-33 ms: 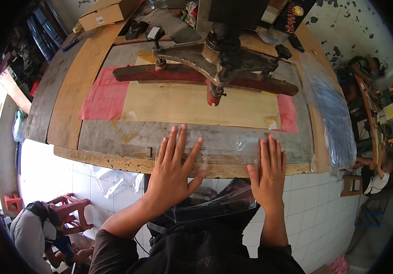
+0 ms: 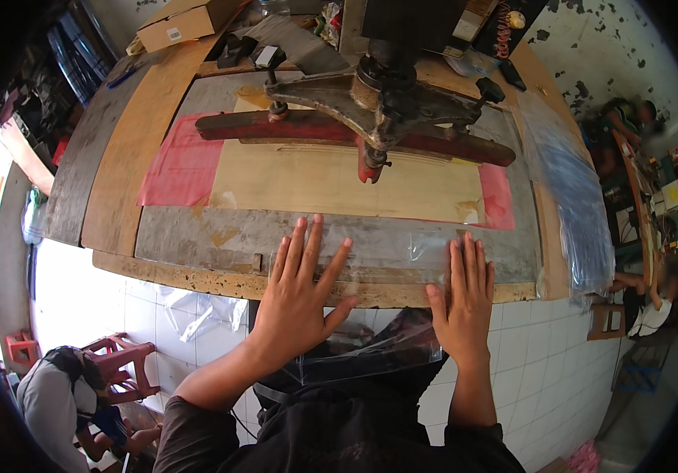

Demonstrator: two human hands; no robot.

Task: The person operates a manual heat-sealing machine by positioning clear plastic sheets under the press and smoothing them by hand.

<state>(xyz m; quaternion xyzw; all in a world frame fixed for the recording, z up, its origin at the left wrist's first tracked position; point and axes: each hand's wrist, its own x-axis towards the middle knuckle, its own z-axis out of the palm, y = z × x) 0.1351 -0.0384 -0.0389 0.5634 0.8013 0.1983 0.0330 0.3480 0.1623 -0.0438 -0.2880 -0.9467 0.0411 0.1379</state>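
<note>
Both of my hands lie flat near the table's front edge, palms down and fingers stretched out. Under my left hand (image 2: 296, 296) and my right hand (image 2: 465, 303) is a clear plastic sheet (image 2: 370, 355), which drapes over the edge toward my lap. My fingertips reach onto a grey metal plate (image 2: 189, 236). Just beyond them runs a long cream-yellow strip (image 2: 315, 181) with a pink sheet (image 2: 177, 169) showing at both ends. Over the strip hangs a red press bar (image 2: 296, 128) on a dark metal bracket (image 2: 374, 106); it is apart from my hands.
A pile of clear plastic film (image 2: 579, 221) lies along the table's right side. At the back left stands a cardboard box (image 2: 181, 27). A red stool (image 2: 122, 366) and a bent-over person (image 2: 51, 402) are on the lower left; other people sit at the right.
</note>
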